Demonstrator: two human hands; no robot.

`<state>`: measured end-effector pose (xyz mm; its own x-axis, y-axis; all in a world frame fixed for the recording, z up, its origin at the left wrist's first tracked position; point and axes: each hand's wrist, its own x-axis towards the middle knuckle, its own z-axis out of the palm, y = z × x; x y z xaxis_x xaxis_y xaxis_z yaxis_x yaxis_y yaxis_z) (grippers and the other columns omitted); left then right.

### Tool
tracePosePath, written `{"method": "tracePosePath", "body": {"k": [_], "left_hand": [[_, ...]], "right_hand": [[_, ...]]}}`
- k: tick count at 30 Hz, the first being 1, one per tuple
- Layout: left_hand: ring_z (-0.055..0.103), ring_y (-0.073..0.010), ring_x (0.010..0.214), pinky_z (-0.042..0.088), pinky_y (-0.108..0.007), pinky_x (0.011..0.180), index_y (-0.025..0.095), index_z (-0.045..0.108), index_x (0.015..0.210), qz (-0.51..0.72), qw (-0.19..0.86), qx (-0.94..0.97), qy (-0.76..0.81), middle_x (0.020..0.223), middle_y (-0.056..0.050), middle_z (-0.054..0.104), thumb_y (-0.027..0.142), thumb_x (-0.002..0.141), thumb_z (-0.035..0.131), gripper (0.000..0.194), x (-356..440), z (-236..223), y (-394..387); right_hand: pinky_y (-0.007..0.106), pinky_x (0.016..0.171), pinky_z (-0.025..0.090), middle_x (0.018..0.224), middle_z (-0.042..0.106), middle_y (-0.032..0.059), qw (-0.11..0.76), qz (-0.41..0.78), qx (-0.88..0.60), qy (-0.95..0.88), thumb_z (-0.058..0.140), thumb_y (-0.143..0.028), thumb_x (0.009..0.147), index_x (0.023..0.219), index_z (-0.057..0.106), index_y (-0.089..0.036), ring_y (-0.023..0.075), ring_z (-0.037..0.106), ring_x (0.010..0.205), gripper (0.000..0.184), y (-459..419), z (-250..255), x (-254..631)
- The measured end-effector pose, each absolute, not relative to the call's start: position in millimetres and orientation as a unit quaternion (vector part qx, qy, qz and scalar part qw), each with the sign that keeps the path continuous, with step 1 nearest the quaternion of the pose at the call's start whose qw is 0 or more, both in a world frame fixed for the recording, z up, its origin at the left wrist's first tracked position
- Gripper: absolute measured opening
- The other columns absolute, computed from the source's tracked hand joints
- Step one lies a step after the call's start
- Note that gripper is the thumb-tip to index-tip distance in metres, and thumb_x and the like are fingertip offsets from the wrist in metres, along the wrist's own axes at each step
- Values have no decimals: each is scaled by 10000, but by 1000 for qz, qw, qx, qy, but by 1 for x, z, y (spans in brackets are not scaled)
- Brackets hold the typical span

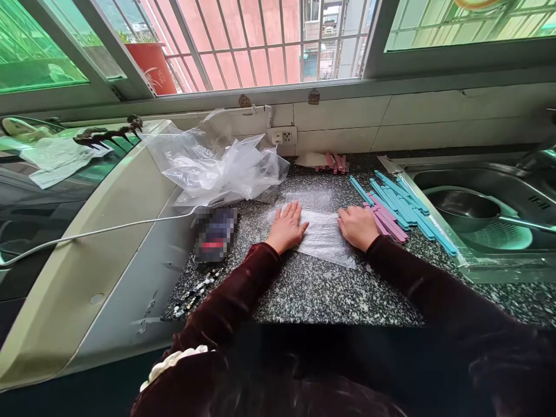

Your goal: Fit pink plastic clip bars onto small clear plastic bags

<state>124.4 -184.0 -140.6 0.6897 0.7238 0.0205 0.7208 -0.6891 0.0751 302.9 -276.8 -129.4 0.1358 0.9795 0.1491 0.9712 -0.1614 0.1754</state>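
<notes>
Head view: clear plastic bag (325,238) flat on speckled counter (299,298).
Left hand (285,227): spread palm-down, gripping nothing.
Right hand (358,227): curled at bag's edge; grip cannot be told.

Clear plastic film (325,238), one piece. Thin, see-through, whitish where it catches light; finely wrinkled, creases running roughly 9 to 3 o'clock. Whether single sheet or flat bag, I cannot tell. Pose: spread flat, four-sided, slightly skewed, on the speckled countertop (299,295) at 12 o'clock from me. Loose corner points to 5 o'clock, uncovered; near edge slopes towards it. Left border lies beneath my flat left hand (284,227), at its 10 o'clock; my curled right hand (359,227) covers its 2 o'clock corner.
</notes>
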Motion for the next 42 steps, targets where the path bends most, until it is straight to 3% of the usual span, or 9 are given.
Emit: {"method": "tracePosePath", "body": {"k": [4, 8, 13, 19, 24, 31, 38, 42], "left_hand": [[225, -195, 1393, 184, -396, 1142, 139, 288, 1420, 7, 39, 938, 343, 1505, -67, 242, 384, 928, 219, 554, 134, -142, -177], [230, -211, 1391, 212, -394, 1132, 116, 287, 1419, 17, 39, 910, 413, 1504, -85, 242, 426, 920, 226, 590, 127, -147, -158], [296, -244, 1362, 266, -404, 1104, 67, 358, 1375, 95, 20, 868, 487, 1474, -140, 308, 410, 923, 252, 577, 112, -145, -150], [455, -244, 1235, 347, -397, 1065, 108, 558, 1182, 151, 60, 935, 315, 1332, -153, 502, 372, 868, 450, 423, 109, -138, -192], [505, -246, 1143, 429, -405, 976, 153, 586, 1114, 149, 88, 974, 148, 1223, -136, 560, 397, 832, 527, 378, 114, -145, -239], [494, -260, 1166, 385, -415, 1017, 136, 556, 1171, 137, 106, 977, 127, 1275, -139, 542, 449, 831, 513, 465, 97, -150, -267], [498, -232, 1175, 367, -399, 1032, 163, 559, 1177, 126, 162, 977, 50, 1239, -128, 585, 493, 827, 496, 485, 49, -148, -294], [510, -231, 1164, 321, -414, 1072, 184, 522, 1234, 124, 137, 983, 21, 1228, -117, 594, 592, 769, 525, 618, 23, -150, -308]], "right_hand": [[332, 674, 223, 970, 595, 168, 13, 104, 731, 675, 338, -313, 904, 1125, 579, -105, 256, 498, 895, 388, -267, -132, 288], [337, 688, 243, 990, 595, 178, 23, 96, 744, 660, 343, -308, 903, 1171, 559, -89, 263, 508, 910, 407, -273, -136, 293], [343, 716, 287, 994, 619, 162, -11, 87, 782, 617, 311, -295, 910, 1074, 623, -115, 265, 524, 933, 396, -274, -130, 320], [308, 700, 344, 937, 669, 100, -76, 17, 803, 591, 452, -303, 833, 930, 665, -161, 232, 561, 887, 274, -260, -123, 332], [292, 675, 357, 841, 699, 68, -29, -21, 809, 587, 468, -238, 799, 841, 668, -185, 208, 596, 825, 211, -267, -115, 326], [269, 549, 313, 780, 697, 49, 24, -73, 815, 574, 475, -274, 785, 750, 648, -200, 195, 613, 740, 192, -322, -107, 323], [238, 529, 354, 656, 659, -1, -62, -177, 738, 648, 501, -317, 779, 708, 616, -214, 134, 574, 581, 171, -394, -110, 316], [260, 626, 418, 760, 654, 49, -142, -84, 673, 721, 475, -272, 819, 840, 629, -184, 161, 587, 707, 179, -400, -115, 321]]}}
